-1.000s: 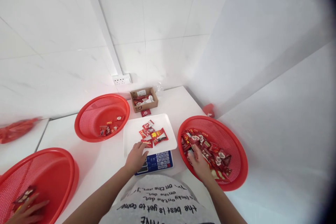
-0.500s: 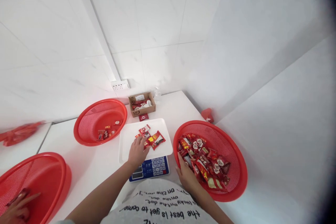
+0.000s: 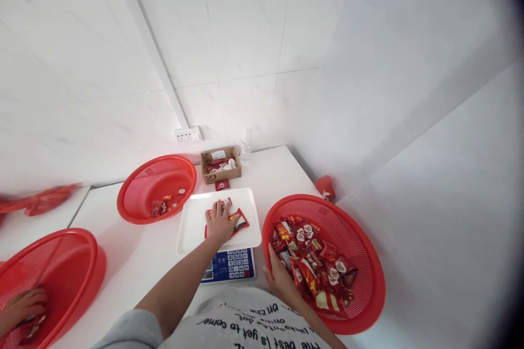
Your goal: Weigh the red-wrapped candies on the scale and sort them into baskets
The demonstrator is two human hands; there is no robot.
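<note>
My left hand (image 3: 220, 227) lies with fingers spread over several small red snack packets (image 3: 241, 221) on the white tray (image 3: 190, 223) of a weighing scale. It partly covers them. Below the tray, the scale's blue keypad (image 3: 235, 265) shows. On the right, my right hand (image 3: 282, 282) is closed on the near left rim of a red mesh basket (image 3: 370, 283), thumb outside and fingers inside. Red and patterned snack packets (image 3: 313, 264) fill much of that basket's bottom.
Behind the scale stand a cardboard box (image 3: 221, 165) of packets and one loose packet (image 3: 222, 185). Another red basket (image 3: 158, 188) at the back left holds a few packets. At the lower left, another person's hand (image 3: 24, 308) reaches into a third basket (image 3: 96, 262).
My left hand has moved from the packets' near left edge to spread over them. My right hand stays on the basket rim. The other person's hand has changed pose inside their basket.
</note>
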